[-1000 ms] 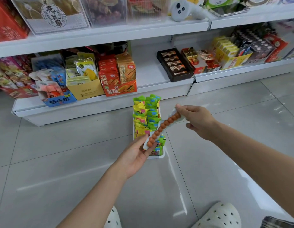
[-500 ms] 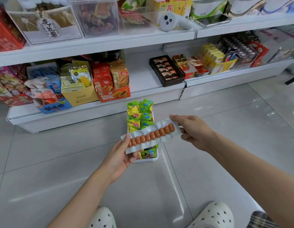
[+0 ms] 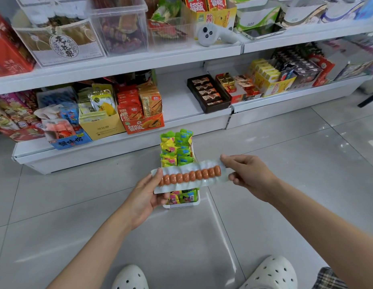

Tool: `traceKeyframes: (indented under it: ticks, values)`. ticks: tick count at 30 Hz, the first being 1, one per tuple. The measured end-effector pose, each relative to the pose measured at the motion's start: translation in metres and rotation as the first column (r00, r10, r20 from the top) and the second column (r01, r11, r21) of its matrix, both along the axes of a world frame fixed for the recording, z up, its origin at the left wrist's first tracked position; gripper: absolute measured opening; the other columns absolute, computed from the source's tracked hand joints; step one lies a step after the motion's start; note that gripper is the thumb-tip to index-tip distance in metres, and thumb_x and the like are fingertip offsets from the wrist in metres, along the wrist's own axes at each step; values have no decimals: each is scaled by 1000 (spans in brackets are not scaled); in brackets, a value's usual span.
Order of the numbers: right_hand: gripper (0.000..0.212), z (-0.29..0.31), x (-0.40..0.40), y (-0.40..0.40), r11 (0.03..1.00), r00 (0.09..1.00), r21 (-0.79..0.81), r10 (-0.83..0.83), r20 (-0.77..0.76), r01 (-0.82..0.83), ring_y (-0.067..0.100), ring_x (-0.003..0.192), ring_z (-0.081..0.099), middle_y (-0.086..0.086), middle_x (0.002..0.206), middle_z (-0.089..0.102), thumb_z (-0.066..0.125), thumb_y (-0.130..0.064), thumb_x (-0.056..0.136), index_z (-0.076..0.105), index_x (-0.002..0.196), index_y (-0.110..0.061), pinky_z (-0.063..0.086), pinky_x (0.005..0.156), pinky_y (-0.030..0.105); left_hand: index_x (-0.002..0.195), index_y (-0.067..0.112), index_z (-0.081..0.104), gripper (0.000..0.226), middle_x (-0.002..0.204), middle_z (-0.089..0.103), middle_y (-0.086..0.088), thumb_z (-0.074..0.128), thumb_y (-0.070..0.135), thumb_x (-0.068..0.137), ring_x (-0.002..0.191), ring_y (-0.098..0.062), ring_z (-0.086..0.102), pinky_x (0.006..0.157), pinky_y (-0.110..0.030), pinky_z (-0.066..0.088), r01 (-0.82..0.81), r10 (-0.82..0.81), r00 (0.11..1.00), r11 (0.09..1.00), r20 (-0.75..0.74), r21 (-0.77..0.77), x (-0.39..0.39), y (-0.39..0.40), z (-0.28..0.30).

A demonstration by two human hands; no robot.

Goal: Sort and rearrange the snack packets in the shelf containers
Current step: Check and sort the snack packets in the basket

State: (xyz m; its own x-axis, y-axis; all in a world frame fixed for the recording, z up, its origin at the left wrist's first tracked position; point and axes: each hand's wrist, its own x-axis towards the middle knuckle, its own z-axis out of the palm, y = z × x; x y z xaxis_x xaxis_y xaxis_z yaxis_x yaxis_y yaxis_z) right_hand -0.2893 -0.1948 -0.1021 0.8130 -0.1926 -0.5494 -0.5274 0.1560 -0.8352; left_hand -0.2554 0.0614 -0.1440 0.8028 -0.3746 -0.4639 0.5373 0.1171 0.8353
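**I hold a long pack of little sausages over the box on the floor**

My left hand point(image 3: 147, 197) pinches the left end of a long clear plastic pack of small orange-brown sausages point(image 3: 189, 176). My thumb lies on top of the pack and my fingers curl under it. My right hand point(image 3: 249, 174) pinches the right end with its thumb and first finger. The pack lies almost flat between my hands, with the right end a bit higher.

Under the pack, a white plastic box point(image 3: 182, 205) sits on the grey tile floor point(image 3: 77, 215). It is full of green and yellow snack packets point(image 3: 177, 147) that stand up in rows.

Behind the box is a low white shelf point(image 3: 181, 105). An orange cardboard box of snacks point(image 3: 143, 124) stands on it. A white hand controller point(image 3: 212, 35) lies on the shelf above.
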Motion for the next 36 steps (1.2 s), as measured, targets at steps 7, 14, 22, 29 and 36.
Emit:
traceKeyframes:
  ticks: [7, 14, 22, 29, 36]
  values:
    - [25, -15, -1, 3, 997, 995, -10, -69, 74, 70, 17, 80, 64, 16, 94, 70, 64, -23, 93, 70, 94, 1, 57, 77, 20, 104, 7, 74, 48, 96, 69, -8, 46, 44, 92, 82, -15, 61, 84, -30, 53, -39, 22, 994, 988, -112, -151, -5, -4, -10]
    - [40, -18, 8, -2, 999, 1000, -17, -27, 3, 27, 19, 86, 64, 14, 105, 68, 73, 2, 82, 62, 119, -9, 57, 72, 23, 115, 16, 64, 44, 117, 66, 9, 66, -13, 82, 101, 10, 62, 78, -9, 48, 69, -92, 981, 989, 171, 132, -10, -6, -27]
    - [27, -24, 28, 0, 733, 906, -553, 410, -105, -396, 7, 54, 50, 4, 63, 61, 73, -45, 82, 76, 79, -19, 43, 55, 19, 110, 11, 66, 38, 114, 69, -1, 73, -9, 78, 98, -5, 66, 77, -17, 53, 18, -72, 975, 968, 211, 251, 9, -18, -57]
    - [22, -17, 48, -16, 424, 822, -872, 567, 46, -244, 22, 63, 62, 7, 70, 62, 78, -28, 81, 66, 66, -38, 43, 56, 25, 103, 19, 67, 27, 96, 65, 8, 66, 0, 85, 85, -6, 60, 71, -11, 48, -133, -313, 805, 734, 505, 666, 24, -26, -89]
    - [16, -25, 38, -35, 252, 743, -899, 659, -113, -359, 18, 64, 67, 4, 71, 67, 67, -23, 90, 66, 83, -10, 50, 62, 30, 119, 11, 65, 49, 110, 67, -3, 70, 12, 70, 107, -27, 58, 94, -39, 43, -90, -829, 408, 381, 383, 920, 1, -31, -123]
